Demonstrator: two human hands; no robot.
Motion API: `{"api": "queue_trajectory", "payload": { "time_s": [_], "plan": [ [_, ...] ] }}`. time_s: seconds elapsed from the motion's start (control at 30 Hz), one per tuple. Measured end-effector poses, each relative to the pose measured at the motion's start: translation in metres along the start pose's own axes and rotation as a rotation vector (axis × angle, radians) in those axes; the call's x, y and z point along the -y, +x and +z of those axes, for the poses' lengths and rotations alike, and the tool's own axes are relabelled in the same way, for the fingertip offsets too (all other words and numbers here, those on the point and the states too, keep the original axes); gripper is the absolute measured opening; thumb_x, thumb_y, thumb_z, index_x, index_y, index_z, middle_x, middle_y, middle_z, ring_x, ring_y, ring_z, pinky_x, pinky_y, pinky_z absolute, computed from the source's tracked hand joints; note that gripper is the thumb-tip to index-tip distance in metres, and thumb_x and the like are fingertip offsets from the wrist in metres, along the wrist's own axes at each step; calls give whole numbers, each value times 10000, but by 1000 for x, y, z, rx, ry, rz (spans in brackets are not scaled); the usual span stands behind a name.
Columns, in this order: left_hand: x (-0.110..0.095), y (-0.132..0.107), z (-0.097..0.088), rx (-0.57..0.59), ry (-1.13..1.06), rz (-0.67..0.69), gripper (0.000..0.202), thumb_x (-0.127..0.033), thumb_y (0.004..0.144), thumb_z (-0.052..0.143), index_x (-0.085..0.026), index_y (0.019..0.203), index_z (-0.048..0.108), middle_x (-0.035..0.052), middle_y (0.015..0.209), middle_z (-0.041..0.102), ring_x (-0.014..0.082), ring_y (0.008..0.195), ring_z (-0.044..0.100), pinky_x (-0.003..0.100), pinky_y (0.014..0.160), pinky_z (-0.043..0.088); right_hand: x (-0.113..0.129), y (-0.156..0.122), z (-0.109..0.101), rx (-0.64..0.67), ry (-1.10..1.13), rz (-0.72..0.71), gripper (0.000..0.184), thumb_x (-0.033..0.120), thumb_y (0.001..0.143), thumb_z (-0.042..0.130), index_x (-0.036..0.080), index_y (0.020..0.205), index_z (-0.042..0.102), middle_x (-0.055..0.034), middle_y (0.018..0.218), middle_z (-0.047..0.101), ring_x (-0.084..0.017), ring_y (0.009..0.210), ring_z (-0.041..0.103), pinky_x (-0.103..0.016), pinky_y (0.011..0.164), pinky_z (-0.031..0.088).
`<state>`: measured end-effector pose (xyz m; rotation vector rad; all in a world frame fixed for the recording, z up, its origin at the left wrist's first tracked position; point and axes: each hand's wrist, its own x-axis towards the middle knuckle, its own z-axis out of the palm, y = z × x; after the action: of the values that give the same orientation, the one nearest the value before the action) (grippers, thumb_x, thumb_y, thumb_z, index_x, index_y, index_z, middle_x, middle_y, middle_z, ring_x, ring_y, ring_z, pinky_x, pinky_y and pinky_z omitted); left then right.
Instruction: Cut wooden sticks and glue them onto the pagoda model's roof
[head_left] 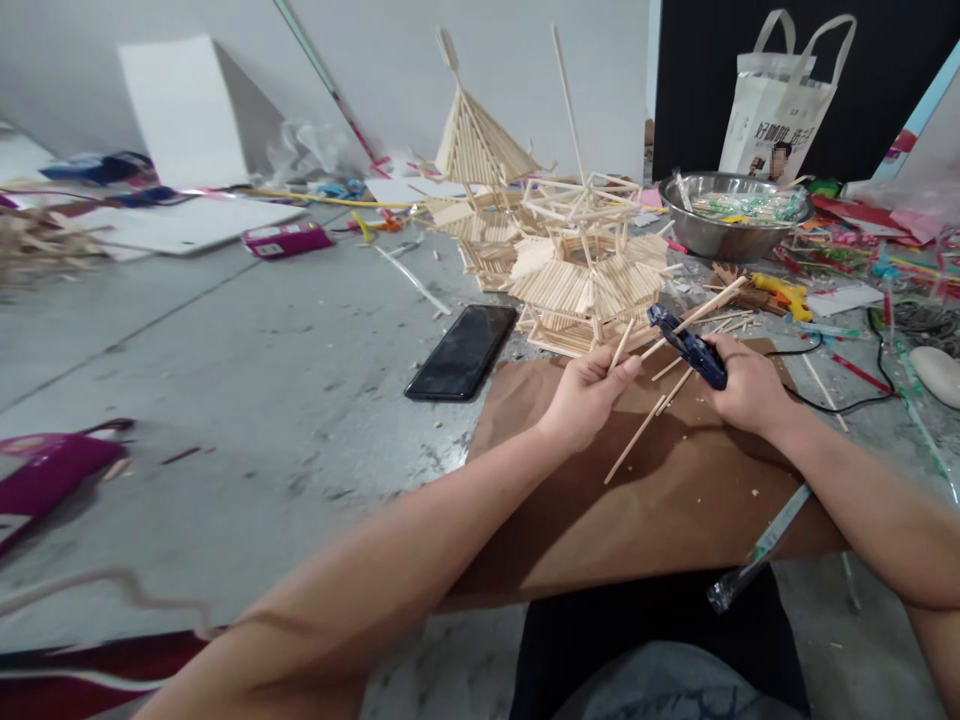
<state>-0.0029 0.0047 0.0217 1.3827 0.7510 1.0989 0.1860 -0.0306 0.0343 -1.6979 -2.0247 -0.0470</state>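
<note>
The left hand [592, 398] pinches thin sticks [709, 309] between thumb and fingers; the right hand [742, 385] is closed around blue pliers [701, 358], their jaws at one stick. It slants away rightward above brown cardboard [540, 545]. Beyond, stick models [589, 285] stand on the grey floor [330, 390] before a pale wall [510, 60].

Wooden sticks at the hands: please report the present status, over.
Left hand pinching wooden sticks. Right hand gripping blue pliers, their jaws at one; bite unclear. Loose sticks below, on brown board. Stick model close beyond.
</note>
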Motion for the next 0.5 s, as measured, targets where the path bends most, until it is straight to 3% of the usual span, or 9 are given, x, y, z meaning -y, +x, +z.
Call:
{"api": "queue_trajectory", "payload": {
  "time_s": [0.23,0.5],
  "plan": [
    [-6,3,-5,158,-53,-126,339,-452,633,639,-132,586,538,-93,378,283,21,356,205,200,378,120,-10,1,3,-37,-6,-103,391,271,690,497,172,1067,489,-102,990,617,-250,862,584,-356,729,451],
    [-11,5,-5,190,-53,-150,376,-481,579,671,-126,554,547,-93,361,294,16,350,213,189,370,121,-12,1,2,-26,-23,-137,397,247,678,501,181,1069,484,-104,984,612,-252,860,583,-364,712,454]
  ]
}}
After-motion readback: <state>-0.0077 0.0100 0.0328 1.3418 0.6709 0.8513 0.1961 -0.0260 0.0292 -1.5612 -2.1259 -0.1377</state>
